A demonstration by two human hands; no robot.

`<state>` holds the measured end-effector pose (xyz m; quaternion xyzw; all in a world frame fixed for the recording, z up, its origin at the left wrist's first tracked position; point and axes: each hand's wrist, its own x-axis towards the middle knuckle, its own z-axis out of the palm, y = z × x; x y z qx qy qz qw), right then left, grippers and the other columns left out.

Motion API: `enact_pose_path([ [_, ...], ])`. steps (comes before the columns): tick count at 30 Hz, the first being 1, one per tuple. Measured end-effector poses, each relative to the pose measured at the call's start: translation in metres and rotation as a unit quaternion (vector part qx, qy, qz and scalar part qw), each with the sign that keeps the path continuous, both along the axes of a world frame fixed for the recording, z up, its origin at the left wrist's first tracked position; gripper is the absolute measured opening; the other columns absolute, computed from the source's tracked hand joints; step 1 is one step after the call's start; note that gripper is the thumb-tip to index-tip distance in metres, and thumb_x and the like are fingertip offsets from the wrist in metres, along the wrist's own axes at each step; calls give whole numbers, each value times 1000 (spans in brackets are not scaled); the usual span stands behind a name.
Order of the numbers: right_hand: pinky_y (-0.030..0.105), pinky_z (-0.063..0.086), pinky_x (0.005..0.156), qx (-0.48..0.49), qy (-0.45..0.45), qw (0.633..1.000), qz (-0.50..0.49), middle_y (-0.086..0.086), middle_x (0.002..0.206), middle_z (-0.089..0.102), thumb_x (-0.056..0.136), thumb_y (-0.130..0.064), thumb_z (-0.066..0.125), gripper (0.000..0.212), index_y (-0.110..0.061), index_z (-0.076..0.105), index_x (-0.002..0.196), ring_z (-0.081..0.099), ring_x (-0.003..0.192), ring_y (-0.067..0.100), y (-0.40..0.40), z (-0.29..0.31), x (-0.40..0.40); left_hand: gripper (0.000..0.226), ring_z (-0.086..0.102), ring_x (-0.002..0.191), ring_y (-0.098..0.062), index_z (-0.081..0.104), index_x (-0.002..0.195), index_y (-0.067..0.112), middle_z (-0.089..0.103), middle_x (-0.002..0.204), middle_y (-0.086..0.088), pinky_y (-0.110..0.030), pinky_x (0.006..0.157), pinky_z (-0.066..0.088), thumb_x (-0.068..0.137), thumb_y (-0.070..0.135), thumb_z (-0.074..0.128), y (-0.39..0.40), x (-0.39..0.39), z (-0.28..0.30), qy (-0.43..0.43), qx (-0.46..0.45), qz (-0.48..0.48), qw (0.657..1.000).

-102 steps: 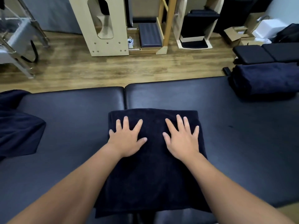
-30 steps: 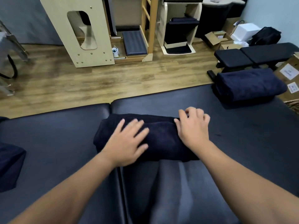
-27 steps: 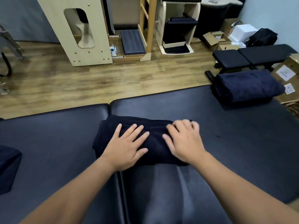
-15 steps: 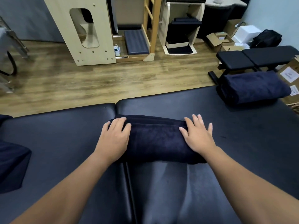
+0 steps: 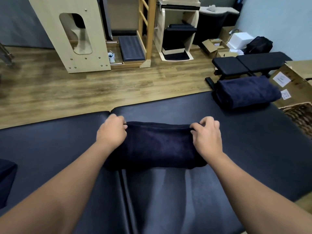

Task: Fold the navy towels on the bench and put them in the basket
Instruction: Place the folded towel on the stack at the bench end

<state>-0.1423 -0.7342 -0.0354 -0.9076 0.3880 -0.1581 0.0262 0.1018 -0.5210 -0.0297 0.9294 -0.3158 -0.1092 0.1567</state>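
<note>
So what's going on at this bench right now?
A person is folding navy towels. The left hand and right hand each pinch a far corner of the folded towel lying on the black bench. Another folded towel sits at the bench's far right, near the wicker basket. Nothing shows in the basket yet.

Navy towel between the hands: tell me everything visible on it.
The navy towel is dark, plush terry, folded into a thick oblong bundle lying crosswise on the black padded bench, over the seam between its two cushions. Layered fold edges show along its far side. The left hand grips its far left corner with curled fingers; the right hand pinches its far right corner. Its near edge sags slightly at both ends. Nothing else touches it.
</note>
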Motion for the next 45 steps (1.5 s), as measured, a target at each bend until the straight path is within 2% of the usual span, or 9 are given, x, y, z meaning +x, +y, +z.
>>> enact_pose_path([
  [6,35,39,67,93,177,980,-22,3,98,59,96,-14,50,22,-20,68,107,57,86,29,-9,-4,38,12,62,103,-34,63,106,28,68,108,-6,-42,85,53,94,29,64,2,3,-6,79,15,43,996],
  [15,40,40,76,66,219,973,-20,10,109,65,87,-9,49,18,-13,48,105,60,101,33,15,3,40,22,60,76,-30,49,90,21,58,74,4,-37,65,43,91,40,59,81,-81,-9,26,-41,98,994],
  [21,55,39,99,145,217,965,7,15,130,57,95,-49,45,47,-16,51,126,48,123,37,70,20,44,40,62,88,-16,66,120,11,66,107,0,-17,77,46,87,30,76,99,-99,-34,136,-108,154,973],
  [28,75,8,113,233,230,945,26,16,167,9,89,-79,31,89,-26,17,159,1,154,37,72,7,34,15,50,52,-18,59,84,7,55,60,-2,-26,53,40,95,0,65,115,-77,-20,325,-274,153,892],
  [30,74,5,113,238,236,941,31,16,168,4,88,-80,29,92,-28,10,161,-3,154,37,70,6,33,21,46,55,-13,59,77,10,52,59,4,-22,54,40,94,1,66,113,-68,-14,303,-230,137,915],
  [34,73,-1,114,221,250,941,52,17,168,-5,89,-81,24,93,-26,2,161,-9,154,37,77,0,29,18,57,78,-23,53,74,21,60,75,5,-33,68,45,80,12,67,88,-75,-11,127,-100,166,973],
  [38,66,1,119,242,188,950,58,12,169,3,94,-71,36,83,-24,16,159,-5,156,30,69,0,22,49,41,118,-25,48,132,41,41,128,0,-48,88,47,87,55,62,58,-91,2,-21,-34,87,995],
  [41,62,3,122,226,153,962,29,8,169,9,97,-61,44,72,-16,33,152,-4,156,25,65,3,9,64,26,142,-40,29,147,58,15,162,-10,-55,108,35,88,73,47,46,-77,-2,120,102,107,982],
  [45,59,22,114,154,197,967,-45,6,164,17,94,-73,37,66,-33,44,146,13,147,36,72,11,-6,68,51,128,-36,33,147,55,45,144,-11,-41,102,42,84,69,57,47,-64,-9,212,30,108,971],
])
